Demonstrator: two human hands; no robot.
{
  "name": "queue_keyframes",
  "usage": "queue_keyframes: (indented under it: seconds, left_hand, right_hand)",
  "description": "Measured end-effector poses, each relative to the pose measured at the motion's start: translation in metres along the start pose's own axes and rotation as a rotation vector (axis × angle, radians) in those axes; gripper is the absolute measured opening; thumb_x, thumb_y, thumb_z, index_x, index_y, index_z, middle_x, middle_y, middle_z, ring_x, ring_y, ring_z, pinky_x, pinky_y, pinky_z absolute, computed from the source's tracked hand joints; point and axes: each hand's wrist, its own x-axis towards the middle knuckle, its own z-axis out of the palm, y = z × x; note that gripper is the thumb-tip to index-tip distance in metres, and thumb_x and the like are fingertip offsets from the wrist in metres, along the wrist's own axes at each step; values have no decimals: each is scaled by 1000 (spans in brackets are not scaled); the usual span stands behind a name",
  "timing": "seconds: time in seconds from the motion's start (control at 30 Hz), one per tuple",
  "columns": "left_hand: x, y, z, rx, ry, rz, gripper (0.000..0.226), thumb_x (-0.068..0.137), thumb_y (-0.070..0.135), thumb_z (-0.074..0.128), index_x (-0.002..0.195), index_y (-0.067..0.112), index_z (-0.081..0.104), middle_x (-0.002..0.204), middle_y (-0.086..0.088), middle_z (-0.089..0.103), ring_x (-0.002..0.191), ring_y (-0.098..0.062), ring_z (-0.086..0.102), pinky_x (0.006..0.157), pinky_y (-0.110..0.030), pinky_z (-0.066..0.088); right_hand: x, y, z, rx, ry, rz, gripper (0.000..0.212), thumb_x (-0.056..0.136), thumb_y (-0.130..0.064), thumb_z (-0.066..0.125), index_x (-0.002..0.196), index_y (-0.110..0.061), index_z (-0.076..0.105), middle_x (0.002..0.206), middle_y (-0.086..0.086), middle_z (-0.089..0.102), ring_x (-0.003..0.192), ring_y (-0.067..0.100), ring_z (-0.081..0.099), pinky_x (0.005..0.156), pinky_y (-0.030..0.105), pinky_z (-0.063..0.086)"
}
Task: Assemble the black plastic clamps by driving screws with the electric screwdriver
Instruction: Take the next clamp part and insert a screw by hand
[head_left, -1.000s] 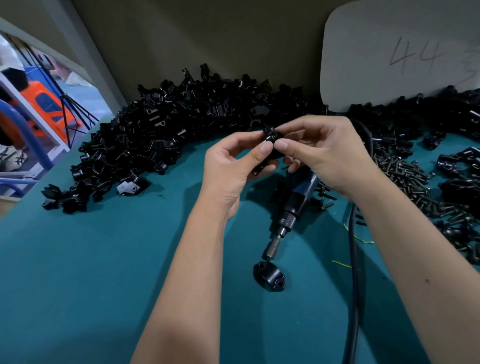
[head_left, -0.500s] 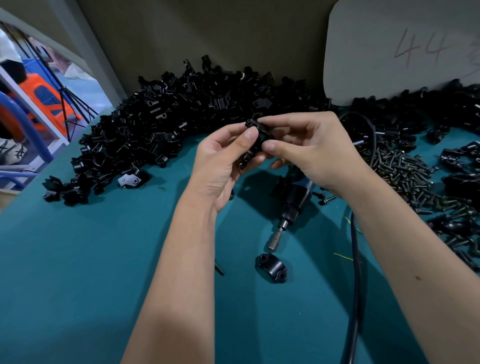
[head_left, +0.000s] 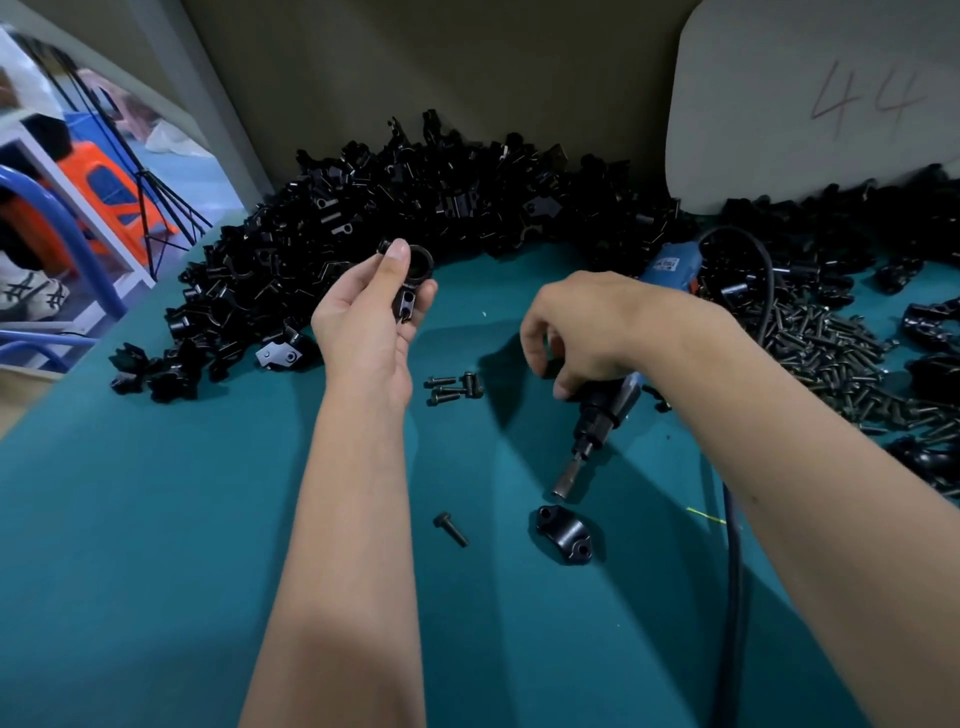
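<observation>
The clamp pile lies along the back wall at the left, within reach of the left hand as part stock. That hand holds one clamp raised above the table, thumb over its ring and fingers behind its lower lug. The bore and the screw hole face the camera, probably to keep the hole accessible for the driver.

A few loose screws lie on the table between the two hands. One single screw lies nearer the camera.

The right hand is curled down over the screwdriver, which lies on the table with its bit toward the camera. Whether the fingers have closed round the body cannot be told. A clamp half rests just beyond the bit tip, holes up.

The screw heap lies at the right.
</observation>
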Motion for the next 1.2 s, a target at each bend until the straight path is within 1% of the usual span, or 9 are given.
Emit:
queue_keyframes:
  seconds: [0.07,0.17,0.27,0.4,0.67,0.87,0.97,1.03,1.2]
  left_hand:
    - [1,0,-1,-25,24,-16,25,85,14,85,105,3,76,98,-3,78,75,-20,76,73,-24,59]
    - [2,-1,-2,-45,43,-31,20,84,14,86,100,5,77,89,3,80,73,-19,76,70,-23,59]
    - [2,-3,0,-34,40,-41,17,85,13,85,98,5,77,94,0,80,74,-19,76,69,-23,58]
    - [3,-5,0,-30,66,-54,17,84,13,86,96,4,77,95,-2,79,76,-20,75,70,-23,59]
    - [3,-5,1,-44,95,-77,20,85,12,85,98,3,74,111,-13,74,75,-23,72,69,-24,59]
    - [3,-4,-1,-26,117,-82,28,83,17,87,105,5,74,109,-11,74,64,-20,72,66,-25,60]
    - [4,-4,-2,-5,116,-84,27,83,19,87,103,6,74,118,-13,73,67,-19,73,62,-23,58]
    - [4,-5,-1,7,106,-92,23,83,20,87,98,9,74,111,-11,73,67,-19,73,60,-21,57]
    - [2,-6,2,-29,102,-97,18,84,15,86,93,5,75,99,-7,70,69,-20,73,66,-23,58]
  right_hand:
    - [4,2,-1,-4,-19,1,17,79,-16,88,87,-25,76,82,-13,69,79,8,64,60,21,46]
    - [6,6,6,50,5,-24,11,85,-18,83,85,-23,74,84,-9,70,84,14,66,73,28,53]
    - [11,2,15,160,168,-71,9,90,-26,79,90,-20,72,92,-4,71,91,19,66,83,36,54]
    - [21,-13,23,374,336,-128,8,93,-25,78,98,-25,72,84,-6,67,77,14,64,75,33,54]
    - [27,-38,18,282,239,-167,13,88,-19,79,92,-31,81,79,-11,68,82,13,68,78,26,53]
    - [32,-64,30,183,174,-183,7,88,-17,78,94,-20,76,92,5,69,86,29,67,76,38,57]
    - [28,-69,34,137,190,-154,11,92,-15,73,97,-13,63,87,7,60,74,28,60,61,34,47]
    - [23,-70,37,135,189,-149,19,93,-13,72,93,-16,53,79,4,51,65,22,53,53,31,38]
    - [16,-59,34,170,183,-131,10,90,-10,74,87,-16,67,91,7,66,80,28,65,68,37,55]
